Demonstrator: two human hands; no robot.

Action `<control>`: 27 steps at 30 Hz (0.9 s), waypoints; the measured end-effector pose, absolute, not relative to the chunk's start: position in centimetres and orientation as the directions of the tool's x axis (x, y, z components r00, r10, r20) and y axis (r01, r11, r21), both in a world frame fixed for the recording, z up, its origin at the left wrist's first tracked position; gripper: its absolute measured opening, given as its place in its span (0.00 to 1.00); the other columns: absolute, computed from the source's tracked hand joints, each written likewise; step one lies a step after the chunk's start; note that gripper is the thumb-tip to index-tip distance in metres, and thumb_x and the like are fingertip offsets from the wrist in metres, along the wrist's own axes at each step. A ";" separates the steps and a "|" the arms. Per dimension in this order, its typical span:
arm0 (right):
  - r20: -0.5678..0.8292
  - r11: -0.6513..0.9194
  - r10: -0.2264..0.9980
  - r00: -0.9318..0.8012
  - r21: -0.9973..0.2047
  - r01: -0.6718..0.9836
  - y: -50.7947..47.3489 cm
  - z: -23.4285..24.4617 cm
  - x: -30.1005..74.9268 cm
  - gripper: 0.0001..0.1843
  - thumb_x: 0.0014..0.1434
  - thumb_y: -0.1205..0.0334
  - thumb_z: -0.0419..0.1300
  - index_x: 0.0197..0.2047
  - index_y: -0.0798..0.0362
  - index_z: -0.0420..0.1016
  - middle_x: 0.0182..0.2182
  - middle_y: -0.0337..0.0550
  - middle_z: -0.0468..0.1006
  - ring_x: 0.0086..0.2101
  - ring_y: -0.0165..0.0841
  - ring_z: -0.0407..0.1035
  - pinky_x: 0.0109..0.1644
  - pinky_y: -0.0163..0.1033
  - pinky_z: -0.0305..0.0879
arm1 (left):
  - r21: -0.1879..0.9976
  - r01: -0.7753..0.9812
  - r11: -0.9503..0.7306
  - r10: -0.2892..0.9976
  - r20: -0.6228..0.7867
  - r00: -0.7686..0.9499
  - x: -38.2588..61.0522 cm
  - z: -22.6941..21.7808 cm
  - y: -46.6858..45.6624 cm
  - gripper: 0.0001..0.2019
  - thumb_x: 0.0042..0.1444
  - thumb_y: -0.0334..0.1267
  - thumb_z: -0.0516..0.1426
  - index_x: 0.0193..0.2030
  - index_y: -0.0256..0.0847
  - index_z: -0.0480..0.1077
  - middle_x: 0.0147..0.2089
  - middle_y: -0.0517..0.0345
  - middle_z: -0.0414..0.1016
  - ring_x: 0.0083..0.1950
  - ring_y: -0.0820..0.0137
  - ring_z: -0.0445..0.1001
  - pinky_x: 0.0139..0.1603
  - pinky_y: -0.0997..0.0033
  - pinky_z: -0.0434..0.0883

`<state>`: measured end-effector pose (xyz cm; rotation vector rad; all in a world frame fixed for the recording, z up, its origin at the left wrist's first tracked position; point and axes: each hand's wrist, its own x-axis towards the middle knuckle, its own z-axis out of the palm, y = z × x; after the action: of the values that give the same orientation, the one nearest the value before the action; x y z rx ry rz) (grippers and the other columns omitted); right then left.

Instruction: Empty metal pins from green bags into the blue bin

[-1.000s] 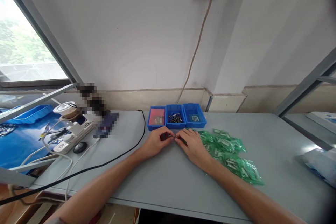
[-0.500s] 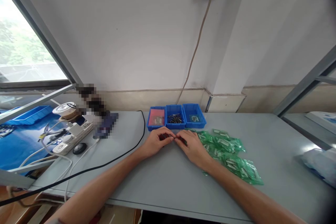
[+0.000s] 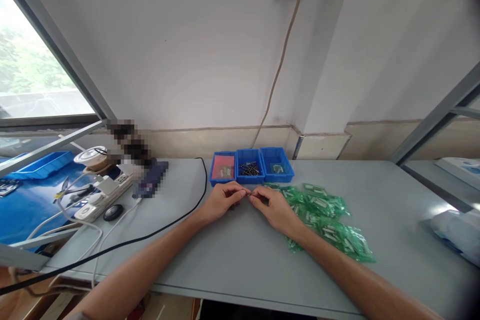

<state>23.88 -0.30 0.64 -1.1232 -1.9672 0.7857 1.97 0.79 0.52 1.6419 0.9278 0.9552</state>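
Observation:
My left hand (image 3: 224,201) and my right hand (image 3: 273,206) meet fingertip to fingertip above the grey table, just in front of three small blue bins. Both are closed in a pinch around a small thin dark piece (image 3: 249,194), too small to name for sure. The middle bin (image 3: 249,180) holds a heap of thin metal pins or screws (image 3: 250,168). In the left bin (image 3: 213,181) lie a pink sheet and small pale parts (image 3: 224,172). A few small metallic pieces (image 3: 277,168) rest in the right bin (image 3: 288,178). Green plastic packets (image 3: 318,205) with small parts inside lie beside my right hand.
A black cable (image 3: 165,230) crosses the table on the left. Beyond it are a power strip (image 3: 101,199), a round black object (image 3: 113,212), a dark blue item (image 3: 152,180) and white cords. A bluish-white plastic bag (image 3: 455,232) sits at the right.
My fingers have shifted slightly around the small piece, and the left fingertips are more extended toward the right hand. My right wrist has moved a little, uncovering more of the green packets.

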 end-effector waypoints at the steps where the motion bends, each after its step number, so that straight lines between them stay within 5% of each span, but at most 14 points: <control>1: 0.287 0.432 0.890 -0.355 -0.782 0.449 -0.3 0.6 23.9 0.15 0.70 0.57 0.57 0.30 0.49 0.72 0.28 0.37 0.76 0.33 0.36 0.68 0.39 0.39 0.62 | 0.968 0.130 -0.216 0.904 0.148 0.401 1.9 0.4 0.8 0.20 0.65 0.55 0.63 0.47 0.38 0.83 0.42 0.51 0.77 0.33 0.73 0.69 0.32 0.74 0.67; 18: 0.287 0.452 0.882 -0.374 -0.738 0.501 -0.1 0.4 23.7 0.16 0.70 0.56 0.57 0.30 0.49 0.73 0.28 0.39 0.78 0.34 0.38 0.69 0.40 0.41 0.62 | 0.981 0.115 -0.154 0.921 0.100 0.375 2.2 0.3 0.9 0.20 0.64 0.54 0.63 0.45 0.38 0.84 0.44 0.51 0.77 0.32 0.75 0.67 0.30 0.75 0.65; 27: 0.280 0.410 0.903 -0.325 -0.788 0.460 -0.1 0.7 23.7 0.15 0.70 0.54 0.57 0.31 0.49 0.72 0.30 0.39 0.78 0.35 0.38 0.70 0.40 0.40 0.63 | 0.987 0.115 -0.110 0.940 0.066 0.334 2.5 0.2 1.0 0.22 0.61 0.57 0.65 0.42 0.36 0.82 0.34 0.56 0.74 0.30 0.75 0.66 0.29 0.74 0.64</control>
<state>23.71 -0.14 0.74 -1.1596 -1.9417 0.7777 2.46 0.96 0.25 1.5115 1.0042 0.9527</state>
